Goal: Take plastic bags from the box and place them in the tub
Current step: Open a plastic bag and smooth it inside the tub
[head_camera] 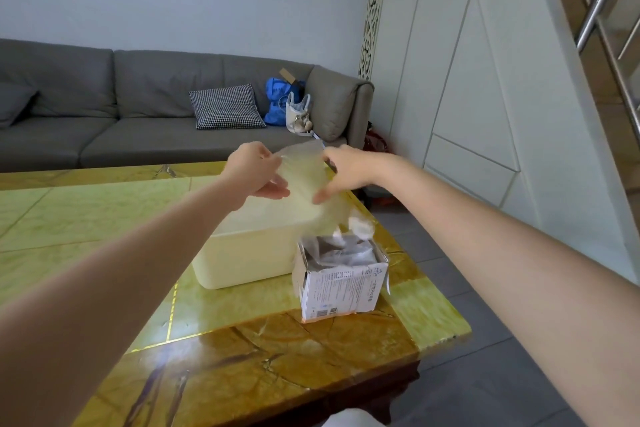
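Note:
A clear plastic bag (pixel 304 180) is stretched in the air above the cream tub (pixel 242 260). My left hand (pixel 254 172) pinches its left edge and my right hand (pixel 346 168) pinches its right edge. The bag's lower end trails down to the open white cardboard box (pixel 341 288), which stands right of the tub and shows more crumpled clear bags (pixel 346 250) at its top. The tub's inside is partly hidden behind the bag and my left arm.
Tub and box stand near the right edge of a yellow-green marble table (pixel 104 218). Behind the table is a grey sofa (pixel 138 107) with a checked cushion (pixel 227 107) and bags (pixel 280 100). Grey tiled floor lies to the right.

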Tool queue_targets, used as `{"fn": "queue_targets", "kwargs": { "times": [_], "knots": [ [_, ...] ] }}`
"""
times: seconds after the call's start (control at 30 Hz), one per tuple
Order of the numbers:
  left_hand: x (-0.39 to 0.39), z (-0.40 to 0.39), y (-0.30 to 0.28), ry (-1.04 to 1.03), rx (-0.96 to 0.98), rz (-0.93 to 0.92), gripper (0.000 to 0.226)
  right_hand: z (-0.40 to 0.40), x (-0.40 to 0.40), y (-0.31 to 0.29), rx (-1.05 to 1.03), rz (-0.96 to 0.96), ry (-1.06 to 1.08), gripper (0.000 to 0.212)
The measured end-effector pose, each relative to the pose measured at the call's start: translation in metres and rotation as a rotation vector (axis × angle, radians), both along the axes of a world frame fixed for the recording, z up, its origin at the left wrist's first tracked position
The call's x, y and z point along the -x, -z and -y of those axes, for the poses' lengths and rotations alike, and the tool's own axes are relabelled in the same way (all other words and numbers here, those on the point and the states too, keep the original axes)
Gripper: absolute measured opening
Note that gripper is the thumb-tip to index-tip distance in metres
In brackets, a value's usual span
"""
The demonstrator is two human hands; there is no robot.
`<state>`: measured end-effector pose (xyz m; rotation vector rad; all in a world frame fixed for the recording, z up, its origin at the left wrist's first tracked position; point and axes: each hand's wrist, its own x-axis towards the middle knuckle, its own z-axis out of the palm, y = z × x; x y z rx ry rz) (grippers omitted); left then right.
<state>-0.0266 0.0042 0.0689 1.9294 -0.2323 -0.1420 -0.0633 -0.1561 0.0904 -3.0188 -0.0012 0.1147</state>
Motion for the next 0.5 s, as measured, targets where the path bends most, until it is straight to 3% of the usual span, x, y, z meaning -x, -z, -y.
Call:
{"fn": "queue_targets", "kwargs": {
  "times": [0.07,0.17,0.23,0.33,0.5],
  "knots": [
    [0.0,0.004,0.0,0.063,-0.078,0.082,0.018,-0.016,-0.001,-0.009,-0.122,0.128,-0.075,0.08],
    [0.002,0.008,-0.004,0.151,-0.125,0.169,0.021,-0.027,-0.007,-0.014,-0.189,0.282,-0.125,0.034],
    [-0.002,0.002,-0.005,0.186,-0.179,0.184,0.02,-0.025,-0.01,-0.016,-0.211,0.327,-0.111,0.017],
    [-0.012,-0.016,0.001,0.162,-0.324,0.175,0.015,-0.015,-0.011,-0.02,-0.327,0.431,-0.02,0.013],
    [-0.034,-0.045,0.012,-0.231,-0.345,0.093,0.015,0.013,-0.024,-0.015,-0.577,0.553,0.347,0.017]
  ]
}}
